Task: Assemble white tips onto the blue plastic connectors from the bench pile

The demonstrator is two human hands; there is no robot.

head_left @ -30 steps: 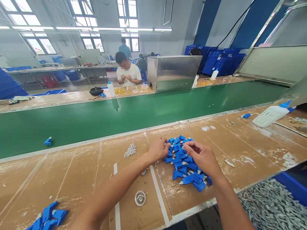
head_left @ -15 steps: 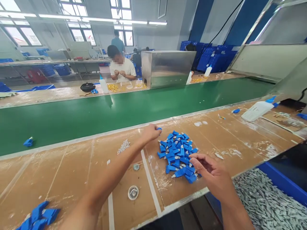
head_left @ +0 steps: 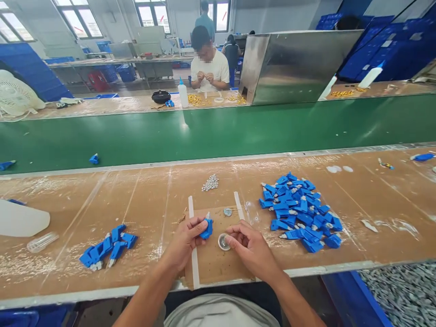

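My left hand [head_left: 186,240] is closed around a blue plastic piece [head_left: 206,228] whose pale tip points up. Over the right edge of a small round dish [head_left: 223,242] hovers my right hand [head_left: 250,247], its thumb and fingers curled close together; whatever is between them is hidden. A large heap of blue pieces with pale tips [head_left: 299,209] lies to the right. On the left is a smaller group of such pieces [head_left: 107,245]. Beyond the hands sits a pile of small grey-white bits [head_left: 210,182]. A grey lump with a thin stick [head_left: 227,211] lies behind the dish.
A green conveyor belt [head_left: 218,134] runs behind the brown work surface [head_left: 146,200], with a blue piece [head_left: 94,159] on it. A white bottle [head_left: 22,219] lies at left. At lower right is a blue bin [head_left: 363,295] of grey parts. A person [head_left: 210,68] sits across the belt.
My view has turned left. My left hand has brought the blue piece from beside the heap to the front middle. My right hand has left the heap and reached the dish.
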